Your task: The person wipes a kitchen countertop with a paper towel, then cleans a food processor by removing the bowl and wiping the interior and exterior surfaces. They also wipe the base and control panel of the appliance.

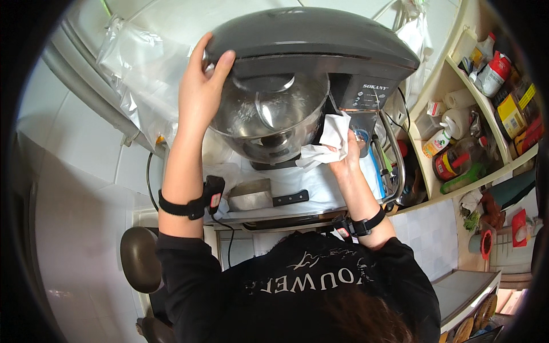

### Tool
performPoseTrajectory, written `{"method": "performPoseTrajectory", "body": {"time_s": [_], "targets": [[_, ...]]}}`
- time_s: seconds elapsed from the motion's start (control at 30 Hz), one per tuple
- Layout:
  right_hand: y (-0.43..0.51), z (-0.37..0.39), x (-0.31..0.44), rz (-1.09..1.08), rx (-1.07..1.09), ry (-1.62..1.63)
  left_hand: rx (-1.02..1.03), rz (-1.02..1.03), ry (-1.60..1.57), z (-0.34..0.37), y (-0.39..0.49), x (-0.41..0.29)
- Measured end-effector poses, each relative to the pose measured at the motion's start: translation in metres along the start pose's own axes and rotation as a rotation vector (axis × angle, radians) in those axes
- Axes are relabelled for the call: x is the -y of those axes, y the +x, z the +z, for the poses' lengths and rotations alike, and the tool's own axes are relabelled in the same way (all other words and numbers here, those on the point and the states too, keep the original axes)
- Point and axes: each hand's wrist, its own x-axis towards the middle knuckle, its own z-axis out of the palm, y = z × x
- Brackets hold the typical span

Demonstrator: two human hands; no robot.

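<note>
A dark grey SOKANY stand mixer [313,32] stands in front of me. Its steel bowl [296,100] carries pale smears on the inner wall, and a clear cover appears to sit over its top. My left hand [203,85] grips the front end of the mixer's head, thumb and fingers spread around it. In my right hand [348,152] is a crumpled white paper towel [334,133], held beside the bowl near the mixer's column. A cleaver [253,195] with a black riveted handle lies below the bowl, on a whitish sheet.
A metal rail [401,171] borders the cart on the right. Clear plastic bags [141,68] hang at the left by a grey pipe [81,90]. Shelves [476,96] at the right hold bottles, a spray bottle [437,141] and paper rolls. A dark rounded pan [139,259] is at lower left.
</note>
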Motion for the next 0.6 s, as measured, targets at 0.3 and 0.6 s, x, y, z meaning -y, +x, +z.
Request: {"method": "performPoseTrajectory", "body": {"time_s": [0.3,0.6], "targets": [[-0.01,0.013,-0.001,0.21,0.469,0.215,0.025,0.191,0.042,0.029,0.046,-0.085],[-0.019,0.022,0.0,-0.201,-0.069,-0.301,-0.02,0.35,-0.37,0.035,0.013,-0.064]]}}
